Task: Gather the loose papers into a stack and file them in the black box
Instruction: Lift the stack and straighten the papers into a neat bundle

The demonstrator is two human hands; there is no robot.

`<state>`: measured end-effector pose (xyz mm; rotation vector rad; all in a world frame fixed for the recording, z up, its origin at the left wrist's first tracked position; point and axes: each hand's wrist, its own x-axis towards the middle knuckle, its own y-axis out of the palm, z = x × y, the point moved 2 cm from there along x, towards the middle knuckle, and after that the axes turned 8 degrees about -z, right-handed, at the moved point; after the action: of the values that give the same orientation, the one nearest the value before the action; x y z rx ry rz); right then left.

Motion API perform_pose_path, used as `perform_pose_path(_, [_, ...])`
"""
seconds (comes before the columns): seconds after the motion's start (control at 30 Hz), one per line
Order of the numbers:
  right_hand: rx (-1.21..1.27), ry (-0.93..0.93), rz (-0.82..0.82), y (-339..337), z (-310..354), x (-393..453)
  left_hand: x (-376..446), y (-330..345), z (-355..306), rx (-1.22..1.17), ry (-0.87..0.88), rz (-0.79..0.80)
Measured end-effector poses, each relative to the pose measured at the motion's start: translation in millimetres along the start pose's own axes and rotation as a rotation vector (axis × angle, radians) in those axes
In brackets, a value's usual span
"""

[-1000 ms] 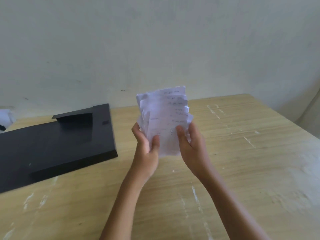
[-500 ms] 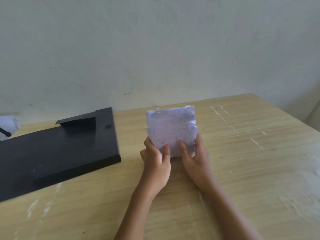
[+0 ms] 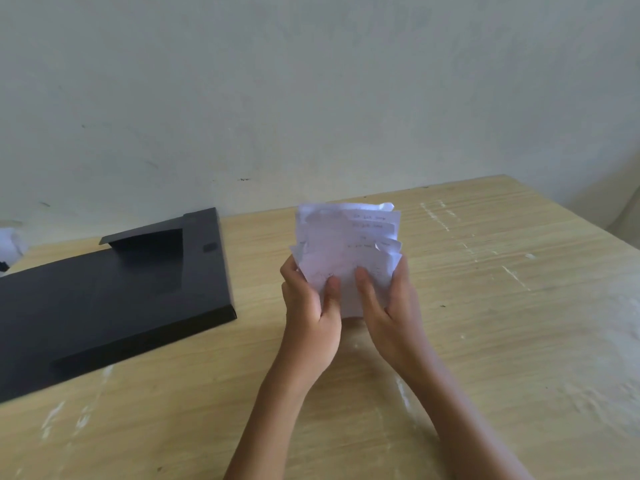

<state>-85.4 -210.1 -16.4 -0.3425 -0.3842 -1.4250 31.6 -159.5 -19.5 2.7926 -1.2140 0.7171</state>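
An uneven stack of white handwritten papers (image 3: 349, 251) stands upright above the middle of the table, its top edges staggered. My left hand (image 3: 311, 310) grips its lower left side, thumb on the front sheet. My right hand (image 3: 391, 313) grips the lower right side the same way. The black box (image 3: 104, 306) lies flat on the table to the left of my hands, with a raised flap near its far edge. The papers' bottom edge is hidden behind my hands.
The wooden table (image 3: 502, 306) stretches to the right and towards me, with pale scuff marks. A plain wall stands behind it. A crumpled white thing (image 3: 10, 245) shows at the far left edge.
The stack dropped towards the table half a second ago and has now lifted a little again, its sheets fanning out more at the top. Both hands kept their hold.
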Motion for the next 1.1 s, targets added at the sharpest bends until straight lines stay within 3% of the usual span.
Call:
perform_pose_path(0.2, [-0.004,0.124,0.074,4,-14,2,2,-6,2,-0.053,-0.101,0.074])
perform_pose_path(0.33, [-0.003,0.059,-0.055,0,-8,6,6,-15,-9,-0.069,-0.060,-0.015])
perform_pose_path(0.53, [0.108,0.127,0.084,-2,-2,2,5,-18,-8,-0.049,-0.103,0.017])
perform_pose_path(0.67, [0.128,0.067,0.068,2,0,1,7,-19,-10,-0.105,-0.096,0.056])
perform_pose_path(0.77, [0.096,0.147,0.069,5,-10,1,7,-11,0,-0.028,-0.113,0.160])
perform_pose_path(0.93, [0.071,0.134,-0.020,4,-13,5,4,-7,5,0.023,-0.071,0.133])
perform_pose_path(1.1, [-0.049,0.180,-0.003,-1,-28,9,7,-12,21,0.179,-0.187,0.281])
